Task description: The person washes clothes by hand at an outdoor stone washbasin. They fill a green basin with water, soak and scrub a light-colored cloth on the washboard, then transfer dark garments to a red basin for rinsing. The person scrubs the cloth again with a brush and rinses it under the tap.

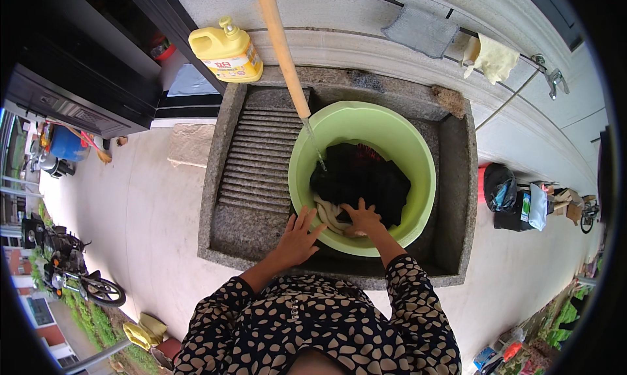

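Observation:
A light green plastic basin (421,146) stands in a stone sink (225,159). Inside it lies a bunched black cloth (366,176), with a whitish cloth (326,210) at its near left side. Water runs from a wooden-coloured hose (285,55) into the basin. My left hand (299,236) rests by the basin's near left rim with its fingers spread. Reaching inside, my right hand (361,219) lies over the near edge of the cloths, fingers apart. Whether its fingertips grip any fabric cannot be made out.
The sink's ribbed washboard (258,156) is left of the basin. A yellow detergent jug (226,52) stands on the back left corner, a brown scrubber (449,101) on the back right. Rags (421,30) hang on the wall near a tap (554,81). A motorcycle (75,270) is parked far left.

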Demonstrator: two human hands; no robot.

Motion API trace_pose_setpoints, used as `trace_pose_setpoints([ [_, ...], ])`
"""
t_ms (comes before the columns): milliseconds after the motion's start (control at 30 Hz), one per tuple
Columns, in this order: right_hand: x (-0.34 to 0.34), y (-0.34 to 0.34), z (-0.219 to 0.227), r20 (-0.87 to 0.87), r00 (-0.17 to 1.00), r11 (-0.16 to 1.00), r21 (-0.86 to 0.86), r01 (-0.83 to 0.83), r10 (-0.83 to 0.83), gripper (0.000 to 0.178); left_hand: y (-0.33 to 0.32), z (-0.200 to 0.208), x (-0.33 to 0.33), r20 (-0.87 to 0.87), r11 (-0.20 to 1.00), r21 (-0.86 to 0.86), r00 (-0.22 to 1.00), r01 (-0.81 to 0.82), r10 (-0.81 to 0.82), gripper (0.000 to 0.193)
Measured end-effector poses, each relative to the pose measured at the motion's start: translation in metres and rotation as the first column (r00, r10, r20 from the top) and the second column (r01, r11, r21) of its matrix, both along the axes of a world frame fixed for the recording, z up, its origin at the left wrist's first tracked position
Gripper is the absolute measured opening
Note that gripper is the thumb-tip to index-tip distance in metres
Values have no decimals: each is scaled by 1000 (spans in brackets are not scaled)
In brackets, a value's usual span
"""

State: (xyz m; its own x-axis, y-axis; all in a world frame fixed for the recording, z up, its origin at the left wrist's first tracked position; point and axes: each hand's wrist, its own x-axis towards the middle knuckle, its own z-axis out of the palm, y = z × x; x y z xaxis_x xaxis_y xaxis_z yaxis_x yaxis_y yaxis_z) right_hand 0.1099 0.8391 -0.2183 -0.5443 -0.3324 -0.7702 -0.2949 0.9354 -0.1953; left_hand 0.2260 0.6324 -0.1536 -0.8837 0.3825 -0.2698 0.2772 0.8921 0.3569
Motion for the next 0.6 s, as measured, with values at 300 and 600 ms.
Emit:
trace_pose_setpoints([
  [300, 8, -10, -32, -155, 987, 1000, -3, 29, -29, 80, 9, -18, 0, -77, 995, 74, 995, -64, 70, 55],
  [600, 8, 9, -18, -250, 965, 980, -156, -125, 84, 64, 11, -13, -1, -43, 993, -85, 996, -77, 74, 47],
])
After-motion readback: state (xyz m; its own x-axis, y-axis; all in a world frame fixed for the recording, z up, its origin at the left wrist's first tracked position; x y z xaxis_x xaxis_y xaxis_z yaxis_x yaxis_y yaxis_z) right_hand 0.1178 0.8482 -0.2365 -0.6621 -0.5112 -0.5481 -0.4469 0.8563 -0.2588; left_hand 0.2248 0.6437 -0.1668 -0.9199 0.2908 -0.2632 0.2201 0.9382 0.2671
